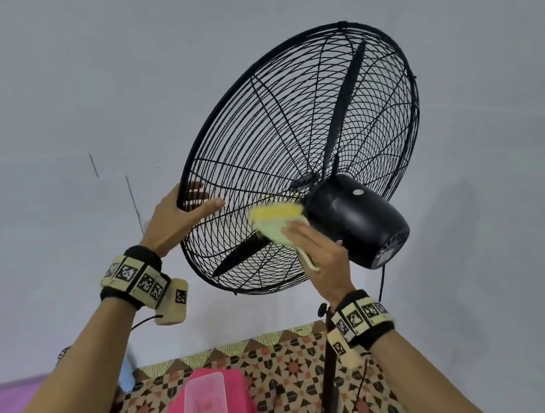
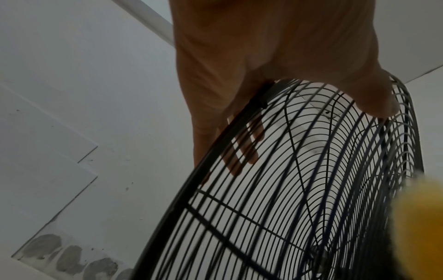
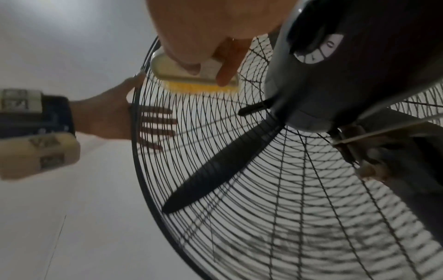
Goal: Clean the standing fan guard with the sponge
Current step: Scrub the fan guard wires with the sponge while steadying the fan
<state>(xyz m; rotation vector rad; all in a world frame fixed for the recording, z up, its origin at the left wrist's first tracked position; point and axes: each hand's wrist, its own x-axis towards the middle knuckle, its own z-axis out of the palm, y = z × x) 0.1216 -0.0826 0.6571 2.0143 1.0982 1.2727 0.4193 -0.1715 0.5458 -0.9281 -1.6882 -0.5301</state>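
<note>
Right hand (image 1: pixel 321 251) gripped the yellow-bristled, pale-green plastic sponge (image 1: pixel 277 217) against the black wire fan guard (image 1: pixel 371 105) beside the black motor housing (image 1: pixel 354 219), uncleaned mesh running outward toward the rim, where the left hand (image 1: pixel 180 219) clasped it.

fan guard (image 1: pixel 291 138) black | sponge (image 1: pixel 276 212) yellow | stool (image 1: pixel 209 406) pink

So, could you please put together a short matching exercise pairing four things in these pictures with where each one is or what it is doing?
Things:
1. left hand
2. sponge
3. motor housing
4. pink tub

Places or states:
A. down on the patterned floor
B. pressed on the rear wires of the fan guard by the right hand
C. black, behind the guard's centre
D. holds the guard's rim, fingers in front, thumb behind

Pairs: 1-D, 2-B, 3-C, 4-A
</note>
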